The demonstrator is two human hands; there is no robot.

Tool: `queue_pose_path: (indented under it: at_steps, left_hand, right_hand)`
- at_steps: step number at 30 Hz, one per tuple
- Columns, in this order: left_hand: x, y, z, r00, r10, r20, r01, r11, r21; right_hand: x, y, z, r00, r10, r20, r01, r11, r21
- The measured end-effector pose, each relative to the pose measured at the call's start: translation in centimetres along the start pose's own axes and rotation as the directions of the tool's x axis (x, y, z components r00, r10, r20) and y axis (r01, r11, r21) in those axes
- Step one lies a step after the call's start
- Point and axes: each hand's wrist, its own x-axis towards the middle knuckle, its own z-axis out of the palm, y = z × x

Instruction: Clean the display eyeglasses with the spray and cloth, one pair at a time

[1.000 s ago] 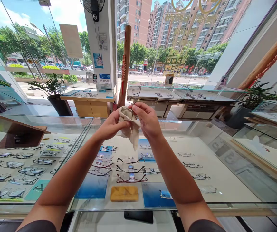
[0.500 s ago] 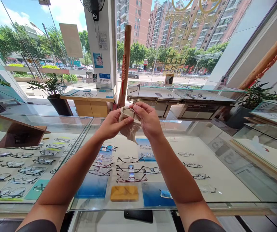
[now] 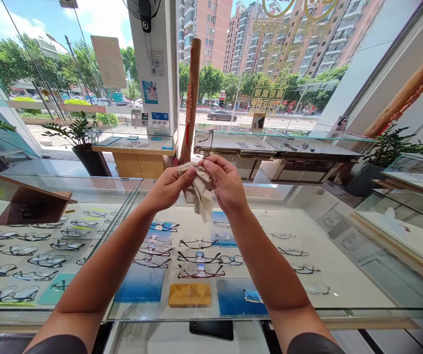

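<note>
A beige cloth (image 3: 199, 194) hangs in folds from my left hand (image 3: 169, 188), whose thumb and fingers pinch it from both sides. Beside it, my right hand (image 3: 228, 183) is closed on a pair of eyeglasses. One thin dark temple (image 3: 210, 143) of the eyeglasses sticks up above the right fingers with its curved tip at the top. The cloth and my fingers cover most of the frame and the lenses. Both hands meet over the far part of the glass display case (image 3: 333, 226).
Rows of eyeglasses (image 3: 198, 258) lie inside the case, with a yellow case (image 3: 190, 295) near its front. A black phone (image 3: 211, 329) lies below the front edge. To the left, a wooden panel (image 3: 30, 201) stands over more eyeglasses. A wooden post (image 3: 192, 98) rises beyond my hands.
My left thumb has moved up and inward over the cloth, and the cloth now hangs lower and more spread. My right hand keeps its hold. Outside, a dark car has moved right.
</note>
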Motion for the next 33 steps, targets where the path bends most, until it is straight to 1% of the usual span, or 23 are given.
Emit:
queue_pose_path:
  at_steps: [2,5,9,14,18,22,27,30,33]
  left_hand:
    - [0.0,0.2,-0.7,1.000,0.000,0.006,0.000,1.000,0.024]
    - [0.0,0.6,-1.8,0.999,0.012,-0.037,-0.009,0.997,0.074]
    - [-0.2,1.3,-2.7,0.994,0.087,-0.070,-0.068,0.969,0.237]
    - [-0.5,2.6,-2.3,0.987,0.163,-0.011,-0.144,0.902,0.406]
    - [-0.6,3.0,-1.9,0.983,0.185,-0.007,-0.160,0.865,0.477]
    - [-0.4,2.6,-2.1,0.982,0.185,-0.037,-0.150,0.884,0.443]
    - [-0.2,1.2,-3.4,0.971,0.152,-0.187,-0.084,0.941,0.326]
    - [0.1,0.6,-4.2,0.962,0.120,-0.245,-0.061,0.970,0.236]
    - [0.4,0.5,-4.4,0.965,0.049,-0.258,-0.022,0.994,0.106]
  right_hand:
    - [0.1,-0.3,-0.3,0.999,-0.043,-0.031,0.042,0.998,-0.055]
    - [0.3,-0.8,-0.8,0.992,-0.114,-0.049,0.109,0.989,-0.098]
    - [0.3,-1.1,-1.0,0.991,-0.128,-0.026,0.126,0.988,-0.090]
    - [0.1,-1.1,-0.6,0.992,-0.125,-0.006,0.122,0.975,-0.185]
    - [0.0,-1.1,-0.3,0.994,-0.111,0.017,0.112,0.966,-0.235]
    - [-0.1,-1.2,-0.3,0.991,-0.131,0.016,0.131,0.962,-0.238]
    - [0.0,-1.2,-0.4,0.989,-0.147,-0.006,0.140,0.952,-0.274]
    - [0.0,-1.2,-0.6,0.991,-0.128,0.034,0.132,0.957,-0.259]
    - [0.0,-1.0,-0.8,0.990,-0.098,0.099,0.121,0.960,-0.253]
